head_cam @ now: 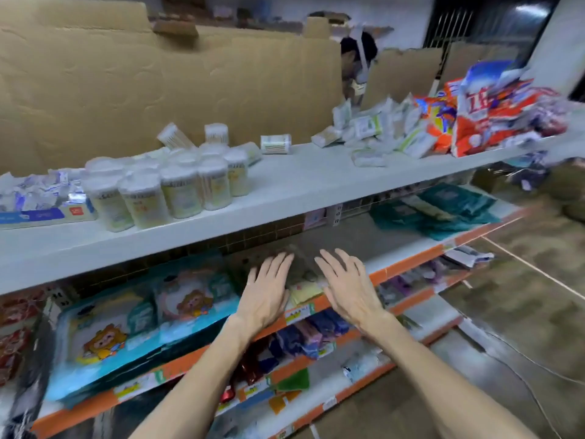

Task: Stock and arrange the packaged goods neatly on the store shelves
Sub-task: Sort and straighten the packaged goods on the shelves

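Both hands reach in under the top shelf (300, 182), over the orange-edged shelf (408, 264) just below it. The left hand (266, 289) and the right hand (348, 286) lie palm down side by side, near each other but apart. Their fingers (278, 264) are straight and slightly spread, and they grip nothing. Between the two hands sit a pale yellow packet (305, 291) at the shelf's front edge and a blurred clear packet (300, 264) behind it. Whether either hand touches them cannot be told.

Below the top shelf's left half, blue packs with a cartoon animal (133, 318) lie flat next to the left hand. Below its right end lies a heap of teal packs (443, 210). Two levels below the top shelf, purple and blue packets (313, 334) stand in a row.

On the top shelf itself, a cluster of cotton-swab jars (177, 188) stands upright left of centre, with a few tipped over behind them. Tissue packs (38, 198) sit at the far left, a loose pile of small white packets (373, 131) lies right of centre, and red-and-orange bags (493, 115) are heaped at the right end. Cardboard sheets (158, 80) stand along the back of the top shelf — a person (357, 58) shows in a gap between them.
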